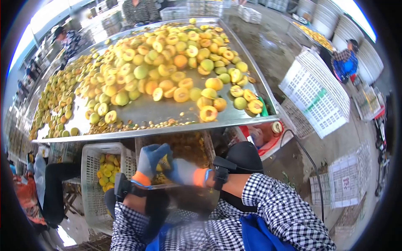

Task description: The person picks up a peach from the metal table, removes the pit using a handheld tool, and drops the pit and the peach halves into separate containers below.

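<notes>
Both my hands wear grey-blue gloves with orange cuffs and meet above a crate in front of my lap. My left hand (151, 160) is closed around a yellow peach piece (161, 165), partly hidden by the fingers. Against it from the right, my right hand (181, 170) is curled and blurred; whatever it grips is hidden. Beyond them, a metal-topped table (161, 109) carries a large heap of whole and halved yellow peaches (140, 72), some halves with pits. Loose pits (142, 125) lie along its near edge.
A white crate (88, 167) of peach pieces stands at left; a brown-looking crate (209, 144) sits under my hands. At right are a red-rimmed container (272, 146), a black cable (312, 167) and white crates (316, 90). Other people sit around.
</notes>
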Demonstrator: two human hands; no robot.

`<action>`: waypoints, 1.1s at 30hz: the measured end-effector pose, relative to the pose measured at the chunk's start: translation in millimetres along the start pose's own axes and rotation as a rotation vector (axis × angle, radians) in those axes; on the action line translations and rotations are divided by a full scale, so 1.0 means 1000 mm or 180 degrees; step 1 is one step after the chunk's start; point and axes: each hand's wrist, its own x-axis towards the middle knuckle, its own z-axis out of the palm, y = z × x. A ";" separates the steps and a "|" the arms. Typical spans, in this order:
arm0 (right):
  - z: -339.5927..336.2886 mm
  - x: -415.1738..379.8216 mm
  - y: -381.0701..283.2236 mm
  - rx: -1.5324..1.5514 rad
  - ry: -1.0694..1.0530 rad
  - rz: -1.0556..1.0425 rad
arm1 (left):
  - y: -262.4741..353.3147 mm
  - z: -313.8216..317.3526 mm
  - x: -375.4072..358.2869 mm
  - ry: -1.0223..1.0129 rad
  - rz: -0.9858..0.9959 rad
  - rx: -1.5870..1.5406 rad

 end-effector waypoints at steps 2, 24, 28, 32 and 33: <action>-0.009 -0.010 -0.010 0.0424 -0.0049 0.0017 | 0.007 0.004 -0.008 0.0003 -0.0023 0.0065; -0.017 0.009 0.008 -0.0292 0.0321 -0.0186 | -0.008 0.018 0.019 0.0312 0.0383 -0.0608; -0.046 -0.007 -0.023 0.0195 -0.0631 0.0593 | -0.002 0.005 0.018 -0.0245 -0.0017 -0.0250; -0.023 0.009 0.000 0.1138 -0.0342 0.0186 | 0.002 -0.001 0.016 -0.0175 0.0233 -0.0854; -0.024 0.009 -0.002 0.1238 -0.0377 0.0230 | 0.000 0.006 0.012 0.0132 0.0418 -0.0920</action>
